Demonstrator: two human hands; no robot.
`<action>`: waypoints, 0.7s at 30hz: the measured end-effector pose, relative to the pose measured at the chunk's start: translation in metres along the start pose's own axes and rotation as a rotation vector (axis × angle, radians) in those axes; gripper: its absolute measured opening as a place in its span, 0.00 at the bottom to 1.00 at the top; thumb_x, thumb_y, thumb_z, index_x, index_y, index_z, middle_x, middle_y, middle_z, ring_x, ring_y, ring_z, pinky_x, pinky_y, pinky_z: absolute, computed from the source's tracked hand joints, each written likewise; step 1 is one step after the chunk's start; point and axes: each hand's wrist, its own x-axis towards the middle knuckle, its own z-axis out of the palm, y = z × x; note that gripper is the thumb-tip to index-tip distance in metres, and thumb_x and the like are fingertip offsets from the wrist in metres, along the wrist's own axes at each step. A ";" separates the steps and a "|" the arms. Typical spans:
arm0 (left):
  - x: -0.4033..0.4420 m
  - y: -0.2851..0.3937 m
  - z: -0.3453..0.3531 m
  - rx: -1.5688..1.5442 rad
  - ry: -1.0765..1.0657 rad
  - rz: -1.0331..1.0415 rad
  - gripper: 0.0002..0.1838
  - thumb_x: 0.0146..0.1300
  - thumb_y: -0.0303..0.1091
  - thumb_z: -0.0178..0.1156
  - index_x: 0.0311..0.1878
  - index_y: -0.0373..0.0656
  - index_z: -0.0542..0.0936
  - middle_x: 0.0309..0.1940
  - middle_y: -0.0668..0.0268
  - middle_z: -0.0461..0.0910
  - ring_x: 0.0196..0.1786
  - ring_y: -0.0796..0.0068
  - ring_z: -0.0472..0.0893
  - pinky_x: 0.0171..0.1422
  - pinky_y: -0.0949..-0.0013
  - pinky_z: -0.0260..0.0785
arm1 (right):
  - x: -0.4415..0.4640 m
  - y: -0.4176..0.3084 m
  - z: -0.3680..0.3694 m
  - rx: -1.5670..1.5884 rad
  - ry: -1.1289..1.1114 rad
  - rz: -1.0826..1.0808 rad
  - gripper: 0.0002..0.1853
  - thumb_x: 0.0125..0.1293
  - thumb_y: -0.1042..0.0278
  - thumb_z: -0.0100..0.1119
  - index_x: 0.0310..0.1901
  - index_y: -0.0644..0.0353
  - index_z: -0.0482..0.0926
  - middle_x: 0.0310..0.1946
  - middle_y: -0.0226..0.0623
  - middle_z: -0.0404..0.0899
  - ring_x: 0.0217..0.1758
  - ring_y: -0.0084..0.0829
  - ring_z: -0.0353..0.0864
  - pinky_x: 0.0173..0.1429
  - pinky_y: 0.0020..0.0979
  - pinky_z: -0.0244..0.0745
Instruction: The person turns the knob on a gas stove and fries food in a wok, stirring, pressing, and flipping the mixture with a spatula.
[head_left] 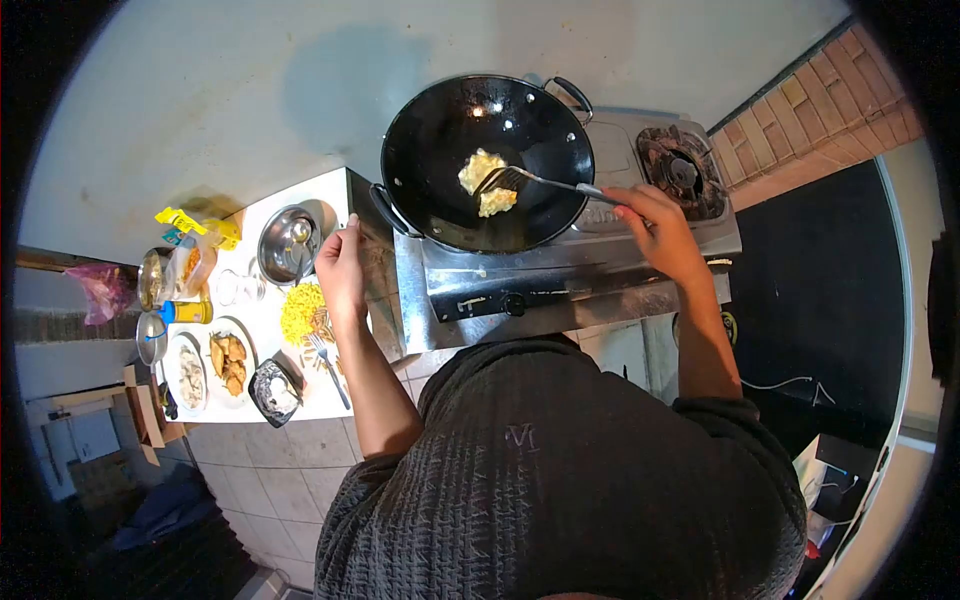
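My right hand [660, 228] grips the grey handle of a slotted spatula [545, 182]. The spatula's dark slotted head touches pieces of cooked egg [482, 168] inside a black wok [430, 180] on the left side of the gas stove. My left hand [342, 268] is closed, thumb up, just left of the wok's left handle and apart from it. Nothing shows in its fingers. Beside that hand, on the white table, are a steel bowl [272, 238] and a heap of yellow food strips [303, 312].
The bare second burner [682, 172] is at the right of the stove. On the white table [330, 400] stand a plate of fried pieces [228, 362], an oval white dish [188, 375], a black container with white powder [274, 390], a fork [328, 368] and a yellow jar [190, 312].
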 end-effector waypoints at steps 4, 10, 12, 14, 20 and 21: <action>0.003 -0.002 -0.001 -0.035 -0.009 -0.004 0.17 0.65 0.42 0.58 0.24 0.40 0.75 0.24 0.76 0.72 0.30 0.86 0.65 0.39 0.79 0.57 | -0.002 0.003 -0.003 0.028 0.027 -0.038 0.13 0.61 0.79 0.56 0.48 0.62 0.79 0.27 0.41 0.72 0.29 0.36 0.70 0.36 0.32 0.68; 0.005 -0.002 0.002 0.008 -0.002 0.017 0.18 0.64 0.42 0.59 0.24 0.39 0.76 0.24 0.74 0.72 0.31 0.84 0.66 0.41 0.78 0.58 | 0.005 0.007 -0.002 -0.016 0.145 0.016 0.11 0.63 0.77 0.55 0.46 0.66 0.78 0.33 0.46 0.79 0.35 0.39 0.79 0.40 0.31 0.72; 0.005 -0.002 0.003 0.015 -0.003 0.013 0.18 0.64 0.43 0.59 0.24 0.39 0.76 0.24 0.74 0.73 0.31 0.84 0.66 0.42 0.78 0.58 | 0.014 0.009 0.002 -0.037 0.187 0.045 0.10 0.64 0.74 0.55 0.46 0.67 0.78 0.34 0.49 0.80 0.34 0.40 0.80 0.40 0.31 0.73; 0.005 -0.003 0.004 -0.004 -0.018 0.011 0.18 0.64 0.43 0.59 0.24 0.39 0.76 0.25 0.73 0.73 0.32 0.84 0.66 0.42 0.78 0.58 | 0.023 0.006 0.006 -0.057 0.229 0.073 0.11 0.64 0.72 0.55 0.45 0.68 0.78 0.35 0.51 0.80 0.34 0.41 0.81 0.39 0.31 0.74; -0.001 -0.004 0.002 0.005 0.001 -0.014 0.18 0.64 0.43 0.59 0.24 0.40 0.75 0.24 0.74 0.72 0.31 0.84 0.65 0.41 0.78 0.57 | 0.034 -0.016 0.009 -0.013 0.116 0.196 0.13 0.65 0.67 0.55 0.43 0.69 0.80 0.29 0.48 0.81 0.29 0.28 0.79 0.33 0.28 0.74; -0.001 -0.005 0.000 0.004 0.007 -0.014 0.18 0.64 0.43 0.59 0.24 0.40 0.75 0.24 0.74 0.72 0.31 0.84 0.65 0.41 0.78 0.57 | 0.032 -0.021 0.012 0.016 0.112 0.190 0.12 0.64 0.67 0.56 0.40 0.68 0.80 0.28 0.49 0.81 0.27 0.36 0.80 0.33 0.31 0.74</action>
